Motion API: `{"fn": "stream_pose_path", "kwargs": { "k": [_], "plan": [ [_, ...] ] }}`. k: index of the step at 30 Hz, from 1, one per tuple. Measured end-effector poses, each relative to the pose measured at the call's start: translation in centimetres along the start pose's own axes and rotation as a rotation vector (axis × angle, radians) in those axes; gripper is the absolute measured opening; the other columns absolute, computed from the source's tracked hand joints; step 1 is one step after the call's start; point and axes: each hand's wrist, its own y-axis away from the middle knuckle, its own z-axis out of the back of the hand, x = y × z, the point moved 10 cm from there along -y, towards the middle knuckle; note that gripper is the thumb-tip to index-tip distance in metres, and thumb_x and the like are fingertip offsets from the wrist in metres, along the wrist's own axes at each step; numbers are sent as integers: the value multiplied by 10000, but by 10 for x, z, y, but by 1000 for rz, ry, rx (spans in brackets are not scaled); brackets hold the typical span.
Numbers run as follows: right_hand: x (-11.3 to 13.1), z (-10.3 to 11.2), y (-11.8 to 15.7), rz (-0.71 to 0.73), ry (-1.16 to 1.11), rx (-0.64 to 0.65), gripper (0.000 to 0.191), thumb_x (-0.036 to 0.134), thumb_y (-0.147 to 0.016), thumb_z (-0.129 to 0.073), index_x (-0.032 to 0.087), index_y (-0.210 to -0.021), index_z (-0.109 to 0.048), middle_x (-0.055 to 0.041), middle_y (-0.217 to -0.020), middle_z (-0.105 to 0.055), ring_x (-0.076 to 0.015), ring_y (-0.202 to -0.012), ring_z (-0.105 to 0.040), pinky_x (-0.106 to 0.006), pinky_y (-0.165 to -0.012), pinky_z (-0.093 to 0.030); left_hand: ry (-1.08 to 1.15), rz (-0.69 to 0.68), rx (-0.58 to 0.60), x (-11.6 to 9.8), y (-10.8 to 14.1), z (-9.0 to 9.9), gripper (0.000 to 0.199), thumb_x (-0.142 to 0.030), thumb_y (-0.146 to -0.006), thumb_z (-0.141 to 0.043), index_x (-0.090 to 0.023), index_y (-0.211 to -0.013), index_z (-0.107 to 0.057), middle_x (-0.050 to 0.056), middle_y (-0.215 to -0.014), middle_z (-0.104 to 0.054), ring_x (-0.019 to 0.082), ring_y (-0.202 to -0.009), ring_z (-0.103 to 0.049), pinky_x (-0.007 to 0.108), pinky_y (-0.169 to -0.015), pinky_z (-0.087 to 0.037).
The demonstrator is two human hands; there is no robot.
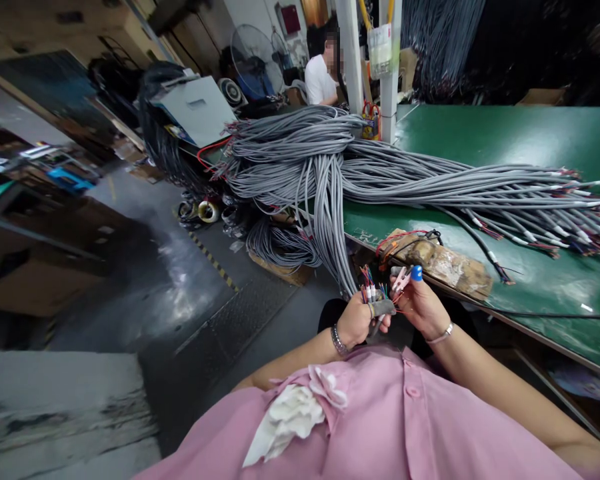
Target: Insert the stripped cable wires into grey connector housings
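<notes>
My left hand is closed around the ends of several grey cables, whose thin coloured wires fan out above the fingers. A grey band lies across the thumb of that hand. Close to its right, my right hand pinches a small pale pink clip near red wires between the two hands. A blue cap covers a fingertip of my right hand. The held cables hang down from a large grey cable pile at the table's edge.
The green table extends right, bearing cable ends and a taped wooden block near its front edge. A white post stands behind the pile. Coiled cables lie below. A person in a white shirt is at the back.
</notes>
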Motion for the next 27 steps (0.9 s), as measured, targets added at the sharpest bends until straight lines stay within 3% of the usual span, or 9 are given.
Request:
{"fn": "stream_pose_path", "kwargs": {
  "k": [8, 12, 16, 20, 27],
  "plan": [
    [-7, -11, 11, -132, -127, 155, 533, 723, -749, -520, 218, -820, -678, -44, -855, -680, -142, -629, -565, -288, -612, -475, 24, 0, -32, -3, 11, 1, 339, -428, -677, -736, -105, -648, -638, 20, -476, -577, 101, -361, -493, 215, -368, -371],
    [-5, -13, 16, -142, -122, 159, 404, 602, -786, -591, 219, -870, -686, -48, -901, -683, -146, -683, -576, -277, -629, -482, 41, -62, -64, -7, 20, 4, 327, -421, -679, -744, -107, -689, -652, 20, -517, -598, 103, -398, -519, 220, -402, -413],
    [2, -8, 15, -42, -58, 112, 297, 482, -786, -666, 201, -879, -692, -41, -846, -679, -123, -638, -559, -245, -577, -467, 31, -115, -118, -8, 21, 8, 335, -436, -691, -736, -112, -741, -663, 22, -549, -617, 112, -434, -553, 223, -432, -433],
    [-1, -5, 14, -30, -27, 111, 393, 564, -788, -625, 180, -835, -694, -51, -780, -673, -123, -580, -554, -266, -557, -473, 14, -138, -127, -8, 17, 5, 353, -454, -701, -725, -110, -746, -657, 27, -556, -623, 114, -439, -559, 221, -435, -439],
    [-8, -9, 9, -64, -87, 157, 464, 632, -747, -621, 221, -950, -690, -43, -681, -671, -198, -583, -607, -354, -558, -483, 16, -136, -128, -5, 12, 5, 352, -454, -715, -712, -119, -671, -613, 23, -545, -617, 110, -436, -552, 227, -448, -450]
  ]
}}
